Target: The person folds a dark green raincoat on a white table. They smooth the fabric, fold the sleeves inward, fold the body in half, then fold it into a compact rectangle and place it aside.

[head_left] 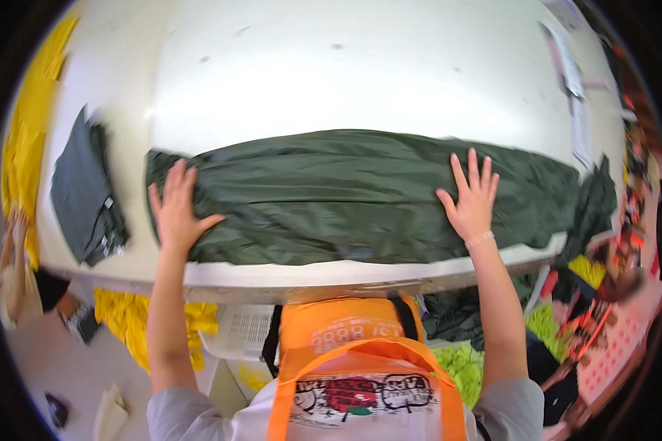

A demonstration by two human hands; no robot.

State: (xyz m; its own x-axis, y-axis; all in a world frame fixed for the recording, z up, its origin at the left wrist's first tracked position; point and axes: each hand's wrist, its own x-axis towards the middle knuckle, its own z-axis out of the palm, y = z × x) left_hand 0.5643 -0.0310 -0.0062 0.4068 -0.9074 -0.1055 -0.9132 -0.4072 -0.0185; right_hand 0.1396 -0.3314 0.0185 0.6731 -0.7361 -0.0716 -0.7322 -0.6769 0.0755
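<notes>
Far left, on the white table [346,66]: a small folded dark grey garment [88,192], lying apart from the work, with yellow cloth [29,125] hanging past the table's left edge.

Left hand [175,212]: flat, palm down on the left end of the long dark green folded fabric [346,195]. Fingers [176,180] spread wide, gripping nothing, only pressing.

The green fabric runs across the near part of the table, its lower edge almost at the table's front rim. Folds and creases visible along its length.

Right hand [469,202]: also flat on the fabric, toward its right side, fingers [472,167] fanned wide, a pale band at the wrist.

Right end of the fabric droops off the table corner [592,202] toward the floor clutter.

Risks, as judged:
- Hanging right end could drag the whole piece off the table, since its weight pulls sideways and nothing pins it there.
- Front edge sits close to the rim; a push toward the body may slide it over.
- Flat palms hold by friction only; slick cloth could slip and bunch, undoing the folds.
- Uneven pressure between hands may skew the layers.
</notes>
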